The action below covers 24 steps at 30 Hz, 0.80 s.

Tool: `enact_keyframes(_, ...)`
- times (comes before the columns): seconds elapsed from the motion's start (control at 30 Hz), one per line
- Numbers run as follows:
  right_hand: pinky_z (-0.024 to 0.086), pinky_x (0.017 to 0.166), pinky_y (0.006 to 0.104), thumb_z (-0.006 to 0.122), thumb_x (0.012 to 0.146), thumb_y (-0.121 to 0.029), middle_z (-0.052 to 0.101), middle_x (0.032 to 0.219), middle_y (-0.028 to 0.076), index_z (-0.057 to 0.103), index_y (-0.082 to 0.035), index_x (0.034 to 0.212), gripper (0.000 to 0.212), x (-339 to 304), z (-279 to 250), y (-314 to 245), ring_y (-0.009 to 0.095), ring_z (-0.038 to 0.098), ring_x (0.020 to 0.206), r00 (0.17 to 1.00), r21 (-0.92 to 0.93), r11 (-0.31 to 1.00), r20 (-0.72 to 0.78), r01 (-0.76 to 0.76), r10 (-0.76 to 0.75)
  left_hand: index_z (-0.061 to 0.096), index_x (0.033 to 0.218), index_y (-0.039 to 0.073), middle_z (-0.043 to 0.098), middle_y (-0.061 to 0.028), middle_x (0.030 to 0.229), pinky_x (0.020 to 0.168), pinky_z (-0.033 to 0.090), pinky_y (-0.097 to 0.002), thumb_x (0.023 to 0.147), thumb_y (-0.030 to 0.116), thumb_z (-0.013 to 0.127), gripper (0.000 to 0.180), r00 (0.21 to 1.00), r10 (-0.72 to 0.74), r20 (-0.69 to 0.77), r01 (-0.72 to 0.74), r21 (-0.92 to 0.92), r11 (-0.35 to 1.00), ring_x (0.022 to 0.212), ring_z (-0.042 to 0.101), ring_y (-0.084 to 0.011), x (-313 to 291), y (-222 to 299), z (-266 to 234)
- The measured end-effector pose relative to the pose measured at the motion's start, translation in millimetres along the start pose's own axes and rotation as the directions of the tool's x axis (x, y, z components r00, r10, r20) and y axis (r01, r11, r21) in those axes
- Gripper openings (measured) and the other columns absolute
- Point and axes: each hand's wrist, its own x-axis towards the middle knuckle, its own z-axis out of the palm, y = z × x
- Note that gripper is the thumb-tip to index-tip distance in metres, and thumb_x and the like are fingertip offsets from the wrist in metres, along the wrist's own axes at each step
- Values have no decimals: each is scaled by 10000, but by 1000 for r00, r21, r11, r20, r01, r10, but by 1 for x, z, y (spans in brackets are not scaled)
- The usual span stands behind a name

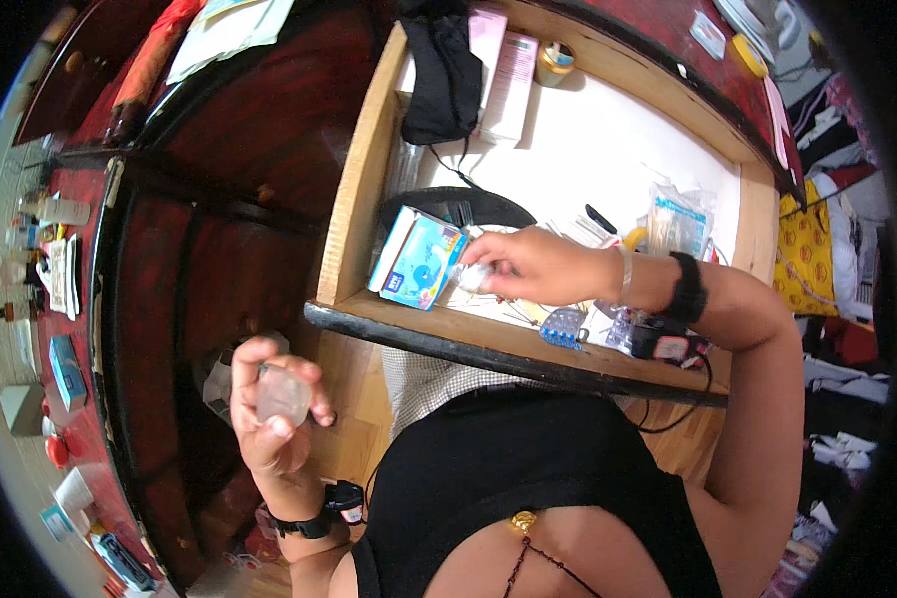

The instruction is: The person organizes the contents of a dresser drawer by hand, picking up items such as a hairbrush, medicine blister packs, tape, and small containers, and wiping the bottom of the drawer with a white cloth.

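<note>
My left hand (269, 453) is raised outside the drawer, its fingers and thumb closed round a small translucent round container (283, 397). Inside the open wooden drawer (351, 214), my right hand (553, 267) pinches a small crumpled whitish piece (474, 277); blur hides its exact kind. That hand is right beside a blue and white cardboard box (424, 261), which leans tilted in the near left corner. Behind the box lies a dark rounded flat item (508, 206), partly covered. A blue claw-like hair clip (564, 327) sits below my right wrist.
Black cloth (441, 85) hangs over pink and white boxes (510, 88) at the drawer's far left, near a small gold-lidded jar (555, 64). A clear packet (678, 221) lies at the right. Bottles (62, 210) line the dark red surface at far left.
</note>
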Motion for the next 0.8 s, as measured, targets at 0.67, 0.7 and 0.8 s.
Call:
enact_keyframes(0.67, 416, 929, 378, 653, 760, -133, 471, 1177, 138, 537, -94, 1126, 385, 4, 3, -90, 254, 472, 1134, 885, -51, 889, -84, 455, -458, 611, 1124, 45, 481, -90, 1219, 971, 353, -329, 716, 117, 755, 439, 766, -274, 581, 134, 272, 953, 1137, 457, -215, 1, -5, 10)
enact_keyframes(0.7, 351, 983, 403, 619, 748, -121, 435, 1230, 155, 476, -77, 1220, 495, 18, 2, -79, 280, 409, 1199, 897, -199, 896, -121, 398, -425, 616, 1116, 47, 526, -95, 1164, 958, 364, -333, 698, 121, 766, 450, 782, -252, 570, 120, 259, 958, 1126, 464, -219, -7, -2, -2)
enact_keyframes(0.8, 284, 1017, 428, 636, 716, -103, 451, 1200, 163, 461, -44, 1219, 536, 44, 3, -60, 306, 432, 1138, 834, -756, 551, -14, 353, -552, 615, 1087, 4, 499, -166, 1201, 866, 467, -384, 668, 126, 783, 468, 887, -181, 425, 100, 206, 973, 994, 579, -272, -30, 6, -30)
